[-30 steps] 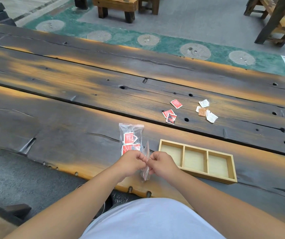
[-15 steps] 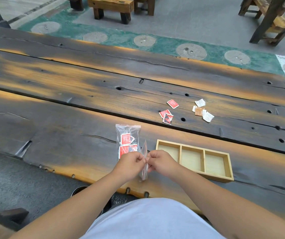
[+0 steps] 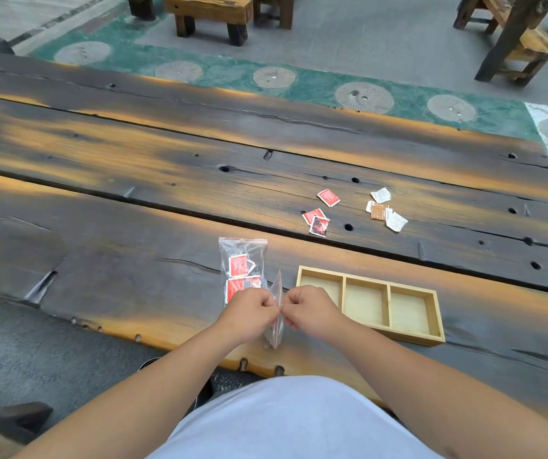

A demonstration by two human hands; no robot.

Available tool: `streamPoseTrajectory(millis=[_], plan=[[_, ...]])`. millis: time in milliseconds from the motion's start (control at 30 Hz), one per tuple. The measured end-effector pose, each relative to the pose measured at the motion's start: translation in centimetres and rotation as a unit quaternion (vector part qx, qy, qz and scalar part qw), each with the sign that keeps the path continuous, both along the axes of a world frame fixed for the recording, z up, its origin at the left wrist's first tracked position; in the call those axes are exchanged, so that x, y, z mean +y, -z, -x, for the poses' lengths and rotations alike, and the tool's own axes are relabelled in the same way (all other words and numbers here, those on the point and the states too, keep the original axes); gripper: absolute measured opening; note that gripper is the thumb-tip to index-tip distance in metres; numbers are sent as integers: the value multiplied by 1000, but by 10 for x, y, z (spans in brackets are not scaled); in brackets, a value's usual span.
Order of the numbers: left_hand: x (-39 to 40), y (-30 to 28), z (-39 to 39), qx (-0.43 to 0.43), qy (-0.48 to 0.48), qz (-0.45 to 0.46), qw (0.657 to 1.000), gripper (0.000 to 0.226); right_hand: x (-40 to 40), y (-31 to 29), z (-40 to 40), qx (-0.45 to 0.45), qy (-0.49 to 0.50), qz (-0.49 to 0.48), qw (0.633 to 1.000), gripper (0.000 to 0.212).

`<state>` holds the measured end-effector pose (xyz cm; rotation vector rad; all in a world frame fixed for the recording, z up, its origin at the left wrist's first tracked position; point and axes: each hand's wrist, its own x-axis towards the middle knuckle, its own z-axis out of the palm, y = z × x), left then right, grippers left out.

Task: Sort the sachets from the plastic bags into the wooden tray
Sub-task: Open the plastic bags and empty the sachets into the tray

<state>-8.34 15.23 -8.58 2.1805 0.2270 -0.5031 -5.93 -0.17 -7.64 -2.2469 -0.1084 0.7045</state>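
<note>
My left hand [image 3: 252, 311] and my right hand [image 3: 310, 309] both pinch a small clear plastic bag [image 3: 276, 313], held edge-on between them above the near table edge. Just behind it a second clear zip bag [image 3: 242, 265] with red sachets inside lies flat on the table. The wooden tray [image 3: 370, 304] with three compartments, nothing in them, sits right of my hands. Farther back lie three loose red sachets [image 3: 319, 213] and a small cluster of white and brown sachets [image 3: 385, 210].
The long dark plank table [image 3: 133, 193] has gaps and holes between its boards. Wooden stools [image 3: 209, 14] and chairs [image 3: 514, 38] stand on the floor beyond it, past a green strip with round stone discs.
My hands stay pinched on the small bag at nearly the same spot. The camera has shifted slightly; nothing on the table has moved.
</note>
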Motion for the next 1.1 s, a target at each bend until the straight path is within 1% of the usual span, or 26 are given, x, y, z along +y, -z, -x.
streamPoseTrajectory(millis=[267,600,667,733,800,867,933,1000,1033,1067,1100], plan=[[-2,-4,4,-3,3,-9,1000,20,-2,2,1,-6,1,18,1000,30],[-5,-6,6,1,2,-14,1000,23,-3,3,0,-8,-10,23,1000,26],[3,-7,5,1,-38,-12,999,24,-12,5,-3,-8,18,36,999,23],[19,-9,4,6,-83,-12,996,23,-30,4,-9,4,70,31,997,20],[33,-12,3,7,-72,-25,997,21,-44,0,-12,21,90,19,996,19],[34,-14,5,-6,-45,-43,998,25,-45,-3,-12,14,68,24,997,19],[27,-11,6,-19,-50,-49,997,28,-37,-2,-11,1,64,29,998,21],[23,-10,6,-25,-66,-47,996,24,-32,0,-12,0,68,25,997,22],[23,-10,5,-32,-67,-55,996,18,-32,1,-13,3,68,26,997,21],[25,-12,4,-40,-61,-67,995,11,-32,0,-14,6,68,27,997,21],[27,-13,3,-53,-47,-76,995,8,-33,0,-15,5,67,26,997,20]])
